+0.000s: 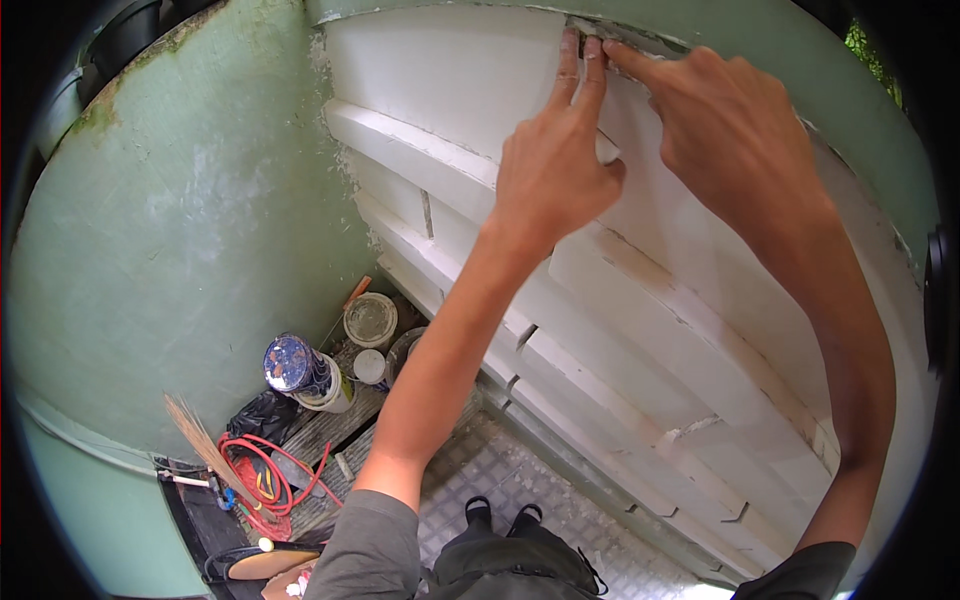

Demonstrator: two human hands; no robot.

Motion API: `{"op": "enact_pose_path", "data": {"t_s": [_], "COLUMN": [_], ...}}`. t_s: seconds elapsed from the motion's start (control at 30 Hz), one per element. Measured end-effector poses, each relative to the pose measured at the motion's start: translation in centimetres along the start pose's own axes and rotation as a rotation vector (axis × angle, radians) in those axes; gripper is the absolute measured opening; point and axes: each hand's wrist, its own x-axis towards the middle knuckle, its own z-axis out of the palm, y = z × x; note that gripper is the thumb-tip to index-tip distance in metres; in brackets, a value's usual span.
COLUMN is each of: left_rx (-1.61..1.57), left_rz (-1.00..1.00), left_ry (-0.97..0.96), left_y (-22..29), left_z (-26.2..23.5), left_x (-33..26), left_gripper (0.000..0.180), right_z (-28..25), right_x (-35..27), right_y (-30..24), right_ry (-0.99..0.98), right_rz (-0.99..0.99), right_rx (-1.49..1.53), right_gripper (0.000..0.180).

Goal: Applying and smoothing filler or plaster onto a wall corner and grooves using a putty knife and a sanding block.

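Both arms reach up to the top edge of a white stepped panel wall (440, 65). My left hand (558, 165) has two whitened fingers stretched out, pressed at a rough gap (640, 38) under the green upper edge. Its other fingers are folded; a small pale piece (607, 148) shows by the thumb, apparently held, its kind unclear. My right hand (725, 125) comes from the right, index finger stretched out, its tip in the same gap beside the left fingertips. The right hand's remaining fingers are bent and partly hidden; nothing shows in them.
A green wall (190, 220) meets the panels at left. Below stand a paint-smeared blue can (290, 365), a lidded bucket (370, 320) and a white-lidded tub (370, 367). A red hose (285, 490) and stick broom (200, 435) lie near the tiled floor (465, 470).
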Motion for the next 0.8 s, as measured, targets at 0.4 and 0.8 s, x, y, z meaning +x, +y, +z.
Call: {"op": "enact_pose_path", "data": {"t_s": [0.4, 0.8], "left_rx": [0.057, -0.200], "left_rz": [-0.106, -0.024], "left_ry": [-0.057, -0.090], "left_y": [-1.7, 2.5], "left_z": [-1.8, -0.8], "left_x": [0.4, -9.1], "left_gripper": [0.103, 0.112], "right_z": [0.7, -3.3], "right_x": [2.0, -9.0], "right_y": [-1.8, -4.3], "right_ry": [0.033, -0.279], "right_rz": [-0.039, 0.224], "right_rx": [0.014, 0.443], "right_gripper": [0.033, 0.065]}}
